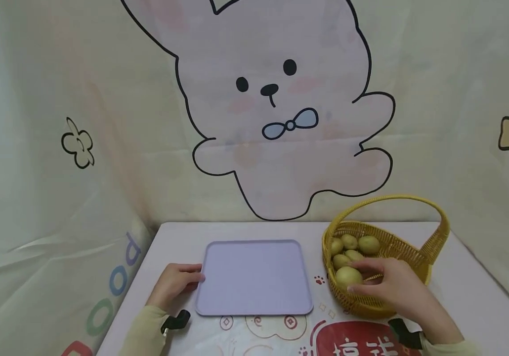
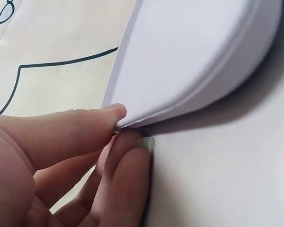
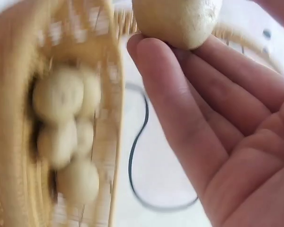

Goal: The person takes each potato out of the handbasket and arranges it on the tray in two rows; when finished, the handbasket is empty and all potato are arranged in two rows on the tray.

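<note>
My left hand (image 1: 176, 283) pinches the left rim of a pale lilac tray (image 1: 254, 277), thumb on top and fingers under the edge. In the left wrist view the thumb (image 2: 116, 111) lies at the rim near a rounded corner. Over the yellow wicker basket (image 1: 407, 252), my right hand (image 1: 392, 287) grips a round, pale yellow potato (image 1: 348, 278) between thumb and fingers. The right wrist view shows this potato (image 3: 177, 21) at the fingertips, beside the basket wall. Several more potatoes (image 1: 368, 244) lie inside the basket, toward its left side.
The basket's tall arched handle (image 1: 397, 197) rises above its opening. Both tray and basket stand on a white table (image 1: 176, 242) printed with red lettering and drawings near the front. Behind it hangs a cloth backdrop (image 1: 276, 163) with a cartoon animal.
</note>
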The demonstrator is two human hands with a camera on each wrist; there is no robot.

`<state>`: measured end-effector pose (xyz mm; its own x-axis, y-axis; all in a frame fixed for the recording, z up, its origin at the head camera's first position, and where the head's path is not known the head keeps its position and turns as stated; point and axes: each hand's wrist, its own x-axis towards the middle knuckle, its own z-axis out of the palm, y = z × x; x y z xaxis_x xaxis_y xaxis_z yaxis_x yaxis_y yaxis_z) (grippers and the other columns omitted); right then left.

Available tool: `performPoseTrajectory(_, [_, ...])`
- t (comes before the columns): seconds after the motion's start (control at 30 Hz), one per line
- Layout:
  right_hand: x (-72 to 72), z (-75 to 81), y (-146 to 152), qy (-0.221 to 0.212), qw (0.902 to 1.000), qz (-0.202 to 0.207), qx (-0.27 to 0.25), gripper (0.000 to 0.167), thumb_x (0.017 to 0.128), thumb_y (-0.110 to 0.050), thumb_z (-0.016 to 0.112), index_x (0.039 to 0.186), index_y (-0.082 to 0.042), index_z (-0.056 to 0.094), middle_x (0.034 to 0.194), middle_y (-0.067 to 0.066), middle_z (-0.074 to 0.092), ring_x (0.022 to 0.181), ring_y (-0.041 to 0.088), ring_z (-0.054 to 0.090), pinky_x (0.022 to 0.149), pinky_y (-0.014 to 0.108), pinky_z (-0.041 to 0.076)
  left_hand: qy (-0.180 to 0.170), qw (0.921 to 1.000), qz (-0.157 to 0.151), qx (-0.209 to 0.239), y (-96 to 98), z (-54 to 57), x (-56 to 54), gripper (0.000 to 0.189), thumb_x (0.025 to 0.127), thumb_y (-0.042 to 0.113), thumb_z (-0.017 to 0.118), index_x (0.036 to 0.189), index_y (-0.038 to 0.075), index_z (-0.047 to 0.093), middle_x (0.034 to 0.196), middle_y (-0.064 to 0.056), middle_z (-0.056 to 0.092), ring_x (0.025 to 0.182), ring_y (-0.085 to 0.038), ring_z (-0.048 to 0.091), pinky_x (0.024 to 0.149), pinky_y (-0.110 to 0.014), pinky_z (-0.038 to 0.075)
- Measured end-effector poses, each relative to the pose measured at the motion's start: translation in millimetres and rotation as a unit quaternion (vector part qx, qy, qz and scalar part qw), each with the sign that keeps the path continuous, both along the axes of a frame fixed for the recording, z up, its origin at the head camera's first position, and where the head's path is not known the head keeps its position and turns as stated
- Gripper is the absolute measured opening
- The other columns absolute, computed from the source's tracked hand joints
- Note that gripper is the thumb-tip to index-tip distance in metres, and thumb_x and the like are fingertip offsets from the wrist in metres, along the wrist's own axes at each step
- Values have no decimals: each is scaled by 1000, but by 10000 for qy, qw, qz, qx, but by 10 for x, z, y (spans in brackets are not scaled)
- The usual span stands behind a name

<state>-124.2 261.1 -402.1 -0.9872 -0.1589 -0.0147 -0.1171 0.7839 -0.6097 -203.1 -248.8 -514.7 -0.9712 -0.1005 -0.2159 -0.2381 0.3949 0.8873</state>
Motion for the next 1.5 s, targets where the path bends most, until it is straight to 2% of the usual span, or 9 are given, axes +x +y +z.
performPoseTrajectory(0.1, [17, -24, -265, -96, 9992, 195, -349, 52, 82, -45, 94, 121, -15, 81, 102, -4, 80, 88, 6, 73, 73, 21, 62, 39, 10000, -8, 78, 3, 0, -1, 40, 83, 10, 89, 121, 0, 81, 113, -17, 81, 83, -13, 74, 74, -28, 65])
performPoseTrajectory(0.2, [-44, -40, -552, -74, 9962, 540, -685, 51, 82, -44, 94, 121, -14, 81, 101, -5, 79, 87, 2, 72, 75, 21, 62, 30, 9999, 8, 115, 15, -2, -3, 39, 84, 10, 87, 121, 1, 82, 98, -13, 82, 74, -13, 72, 67, -27, 63])
performPoseTrajectory(0.3, [-189, -109, -849, 11, 9897, 992, -1028, 49, 83, -40, 94, 120, -11, 81, 103, -4, 80, 91, 3, 73, 77, 22, 63, 27, 9999, 57, 132, 19, 2, 3, 37, 84, 8, 86, 120, 1, 82, 83, -6, 79, 65, -13, 68, 62, -27, 61])
performPoseTrajectory(0.4, [-396, -214, -1158, 39, 9850, 1207, -1234, 45, 83, -37, 94, 118, -12, 81, 101, -5, 80, 92, 6, 73, 79, 22, 63, 40, 9999, 50, 156, 22, 20, 18, 37, 83, 6, 85, 119, 1, 82, 77, -3, 76, 63, -14, 67, 59, -28, 62])
performPoseTrajectory(0.63, [-881, -480, -1824, -66, 9849, 930, -1456, 39, 79, -30, 96, 113, -13, 83, 96, -5, 80, 90, 9, 70, 79, 28, 56, -100, 9989, -218, 400, 117, 35, -2, 40, 82, 5, 85, 122, 2, 82, 83, -6, 79, 67, -12, 69, 62, -29, 65])
performPoseTrajectory(0.8, [-1078, -659, -2191, -127, 9875, 554, -1470, 40, 77, -24, 98, 111, -9, 84, 100, 0, 82, 90, 10, 72, 83, 33, 59, -211, 9976, -386, 529, 154, 27, -29, 41, 84, 7, 86, 124, 4, 81, 83, -4, 78, 68, -11, 69, 63, -27, 65])
performPoseTrajectory(1.0, [-1200, -798, -2508, -133, 9907, 384, -1296, 41, 78, -24, 98, 113, -7, 84, 103, 3, 82, 92, 13, 72, 84, 36, 61, -348, 9974, -300, 560, 88, 40, 34, 39, 81, 5, 87, 121, 4, 83, 75, -3, 76, 63, -10, 67, 59, -26, 64])
performPoseTrajectory(1.2, [-1234, -872, -2602, -170, 9905, 314, -1329, 43, 79, -22, 97, 116, -6, 83, 104, 4, 82, 93, 14, 72, 86, 36, 61, -410, 9964, -439, 606, 59, 35, 41, 49, 82, 6, 85, 131, 4, 78, 76, -2, 73, 65, -10, 67, 60, -27, 64])
performPoseTrajectory(1.5, [-1239, -912, -2672, 114, 9942, 321, -1021, 42, 78, -23, 97, 113, -6, 83, 100, 4, 82, 90, 15, 69, 82, 35, 60, -532, 9941, -647, 684, 7, 53, 22, 54, 85, 9, 86, 137, 4, 74, 77, -3, 74, 66, -11, 68, 61, -26, 64])
